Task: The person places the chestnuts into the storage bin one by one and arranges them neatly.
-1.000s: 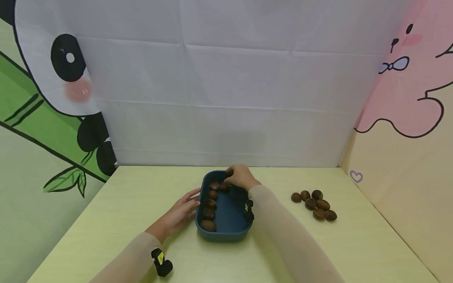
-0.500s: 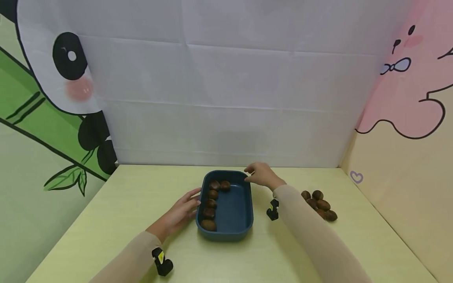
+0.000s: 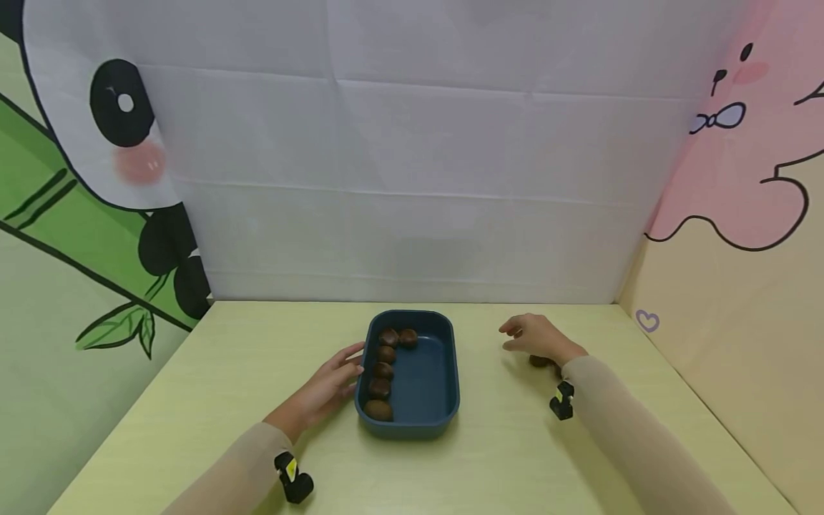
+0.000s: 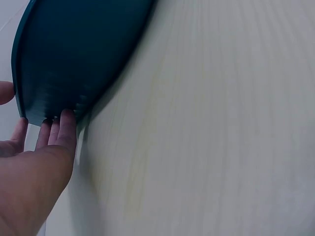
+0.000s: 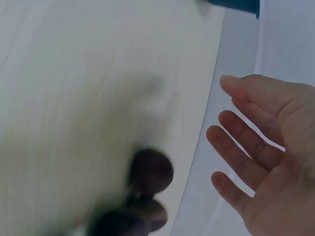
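Observation:
A dark blue rectangular box (image 3: 426,379) stands on the table, with several brown chestnuts (image 3: 380,388) in a column along its left side and one beside the far end of that column. My left hand (image 3: 327,390) lies against the box's left wall; in the left wrist view its extended fingers touch the outside of the box (image 4: 78,54). Right of the box, my right hand (image 3: 537,337) hovers above the table with nothing in it. Its fingers are spread apart in the right wrist view, near the loose chestnuts (image 5: 152,171). Hand and sleeve hide most of that pile in the head view.
The pale yellow table (image 3: 270,343) runs back to a white sheet (image 3: 412,179). Printed side panels (image 3: 721,300) flank it, with cartoon animals on them. A small black wrist device (image 3: 562,400) sits on the right sleeve, with another on the left.
My right hand has left the box's far right corner and moved rightward toward the loose chestnuts. The left hand and the box have stayed in place.

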A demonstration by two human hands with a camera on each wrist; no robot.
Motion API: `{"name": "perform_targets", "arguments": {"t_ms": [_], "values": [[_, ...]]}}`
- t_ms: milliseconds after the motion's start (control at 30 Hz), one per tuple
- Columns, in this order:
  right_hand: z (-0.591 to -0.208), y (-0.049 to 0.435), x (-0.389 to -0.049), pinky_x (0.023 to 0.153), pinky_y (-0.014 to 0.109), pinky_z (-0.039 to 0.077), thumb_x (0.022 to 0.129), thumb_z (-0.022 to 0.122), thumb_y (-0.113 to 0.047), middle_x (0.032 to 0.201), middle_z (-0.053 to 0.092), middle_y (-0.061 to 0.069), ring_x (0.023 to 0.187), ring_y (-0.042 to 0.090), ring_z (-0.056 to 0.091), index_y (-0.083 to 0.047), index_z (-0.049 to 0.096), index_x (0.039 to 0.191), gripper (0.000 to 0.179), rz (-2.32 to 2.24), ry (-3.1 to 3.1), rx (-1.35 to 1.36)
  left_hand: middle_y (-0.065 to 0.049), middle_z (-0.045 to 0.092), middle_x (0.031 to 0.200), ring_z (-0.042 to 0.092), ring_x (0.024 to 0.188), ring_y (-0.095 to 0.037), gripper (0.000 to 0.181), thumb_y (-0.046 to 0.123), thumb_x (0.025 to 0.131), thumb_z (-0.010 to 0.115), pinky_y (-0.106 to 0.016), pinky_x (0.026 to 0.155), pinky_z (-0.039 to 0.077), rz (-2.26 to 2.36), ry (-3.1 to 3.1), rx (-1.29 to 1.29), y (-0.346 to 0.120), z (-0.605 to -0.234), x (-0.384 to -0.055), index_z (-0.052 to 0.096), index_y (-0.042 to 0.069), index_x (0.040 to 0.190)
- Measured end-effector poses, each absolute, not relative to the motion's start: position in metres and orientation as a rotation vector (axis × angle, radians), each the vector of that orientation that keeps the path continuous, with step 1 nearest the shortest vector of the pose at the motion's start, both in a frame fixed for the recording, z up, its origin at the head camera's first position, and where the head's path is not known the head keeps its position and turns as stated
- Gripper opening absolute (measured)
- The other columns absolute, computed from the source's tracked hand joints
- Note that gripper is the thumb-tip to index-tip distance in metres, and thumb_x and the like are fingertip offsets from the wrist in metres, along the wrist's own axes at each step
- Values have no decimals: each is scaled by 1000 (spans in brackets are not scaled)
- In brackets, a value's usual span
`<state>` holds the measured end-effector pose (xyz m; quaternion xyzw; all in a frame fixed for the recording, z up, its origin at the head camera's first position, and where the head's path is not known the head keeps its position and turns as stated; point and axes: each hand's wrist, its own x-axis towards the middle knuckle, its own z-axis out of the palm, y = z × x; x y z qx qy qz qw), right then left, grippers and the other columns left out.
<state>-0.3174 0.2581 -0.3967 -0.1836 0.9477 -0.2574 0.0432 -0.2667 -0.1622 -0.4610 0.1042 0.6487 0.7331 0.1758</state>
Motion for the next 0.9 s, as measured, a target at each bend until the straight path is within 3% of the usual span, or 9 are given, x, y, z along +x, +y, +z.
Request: {"name": "perform_targets", "arguments": {"t_ms": [467,900], "values": [[-414,314,-306,98,56,44,89,76,-21,119,67,16,115,40,58,0,68,121,39,-795,2861,-484,-24,24,160,35,141,-35,61,11,102,45,-49,112,32,2069,1841,302,-164,-461,-265,20,8,159],[-422,319,-309,96,54,45,85,80,-18,104,71,4,102,28,62,-1,70,117,38,-777,2817,-514,-24,21,161,32,143,-37,61,11,104,43,-49,113,30,2065,1813,331,-164,-462,-266,17,7,159]]}}
